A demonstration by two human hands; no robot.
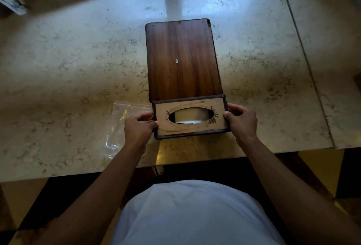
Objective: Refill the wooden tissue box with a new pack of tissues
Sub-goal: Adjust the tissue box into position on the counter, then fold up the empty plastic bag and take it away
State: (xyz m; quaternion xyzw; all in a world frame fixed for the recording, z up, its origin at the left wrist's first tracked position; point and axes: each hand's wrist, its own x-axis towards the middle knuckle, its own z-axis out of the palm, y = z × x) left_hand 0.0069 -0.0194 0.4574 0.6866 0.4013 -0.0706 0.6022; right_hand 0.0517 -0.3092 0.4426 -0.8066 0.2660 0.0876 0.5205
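Observation:
The wooden tissue box (195,130) stands on its side near the table's front edge, its pale face with the oval slot turned up toward me. White tissues (188,116) show through the slot. A dark wooden base panel (181,59) stretches away from the box across the table, with a small white scrap on it. My left hand (139,127) grips the box's left end and my right hand (241,120) grips its right end.
An empty clear plastic bag (121,127) lies on the marble table (78,59) left of the box, partly under my left wrist. A white object (13,0) sits at the far left corner. A seam in the tabletop (304,49) runs along the right.

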